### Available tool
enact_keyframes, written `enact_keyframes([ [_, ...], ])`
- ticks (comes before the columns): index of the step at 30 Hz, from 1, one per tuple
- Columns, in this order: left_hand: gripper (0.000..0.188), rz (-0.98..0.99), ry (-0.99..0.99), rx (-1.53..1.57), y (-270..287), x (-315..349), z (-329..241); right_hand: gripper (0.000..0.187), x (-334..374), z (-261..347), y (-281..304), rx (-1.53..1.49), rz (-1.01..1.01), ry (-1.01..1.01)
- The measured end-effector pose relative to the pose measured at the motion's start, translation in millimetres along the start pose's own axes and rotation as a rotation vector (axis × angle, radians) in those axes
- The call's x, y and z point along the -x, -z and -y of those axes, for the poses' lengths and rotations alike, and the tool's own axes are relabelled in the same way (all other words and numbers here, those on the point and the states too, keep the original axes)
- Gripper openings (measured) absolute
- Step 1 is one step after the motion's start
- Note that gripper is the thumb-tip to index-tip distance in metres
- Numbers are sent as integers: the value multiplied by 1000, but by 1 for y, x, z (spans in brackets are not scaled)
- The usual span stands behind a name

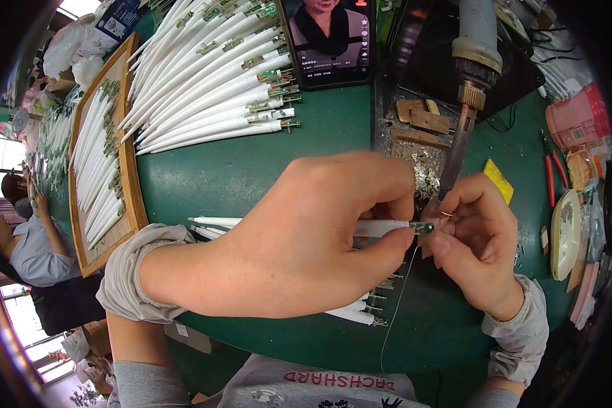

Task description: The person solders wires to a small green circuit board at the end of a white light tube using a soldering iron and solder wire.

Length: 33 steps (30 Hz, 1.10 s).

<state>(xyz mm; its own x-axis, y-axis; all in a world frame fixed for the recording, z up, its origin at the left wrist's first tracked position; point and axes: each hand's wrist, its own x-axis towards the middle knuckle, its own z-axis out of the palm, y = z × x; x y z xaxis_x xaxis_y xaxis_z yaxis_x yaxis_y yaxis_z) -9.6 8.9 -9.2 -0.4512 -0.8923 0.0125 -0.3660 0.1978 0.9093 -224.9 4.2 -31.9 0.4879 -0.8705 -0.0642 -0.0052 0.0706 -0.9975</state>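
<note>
My left hand (299,234) is closed around a white tapered plastic tube (381,228), pinching it between thumb and fingers. A small green circuit board (423,228) sticks out of the tube's right end. Against that end, my right hand (479,238) is closed in a pinch. A tiny copper-coloured bit (447,214) shows at its fingers, but what they hold is mostly hidden. Just above these fingertips points the tip of a soldering iron (464,129), angled down. A thin wire (398,313) trails from between the hands toward the table's near edge.
Many white tubes (211,88) lie fanned out at the back; others fill a wooden-framed tray (132,183). A phone (330,47) stands behind. Solder scraps fill a small wooden box (421,139). Red-handled pliers (549,170), a yellow sponge (498,181) and a dish (566,234) lie right.
</note>
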Motion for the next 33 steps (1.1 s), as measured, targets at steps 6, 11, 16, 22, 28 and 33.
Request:
enact_keyframes([
  [6, 10, -104, -85, 3, -1, -2, 3, 16, 2, -2, 1, 35, 9, 141],
  [11, 10, -132, -190, -30, 0, -5, 6, 16, 2, -1, -1, 106, -23, 159],
  [16, 10, -132, -187, 3, 0, -5, 6, 15, 0, 0, -2, 88, -36, 175],
  [22, 13, -152, -240, 3, 0, -5, 6, 15, 2, -2, -3, 76, -49, 208],
  [28, 13, -171, -270, -19, 0, -3, 5, 16, 3, -3, -1, 72, -65, 215],
  [33, 12, -136, -179, -94, 5, -2, 5, 13, 1, -4, 1, 154, -42, 218],
])
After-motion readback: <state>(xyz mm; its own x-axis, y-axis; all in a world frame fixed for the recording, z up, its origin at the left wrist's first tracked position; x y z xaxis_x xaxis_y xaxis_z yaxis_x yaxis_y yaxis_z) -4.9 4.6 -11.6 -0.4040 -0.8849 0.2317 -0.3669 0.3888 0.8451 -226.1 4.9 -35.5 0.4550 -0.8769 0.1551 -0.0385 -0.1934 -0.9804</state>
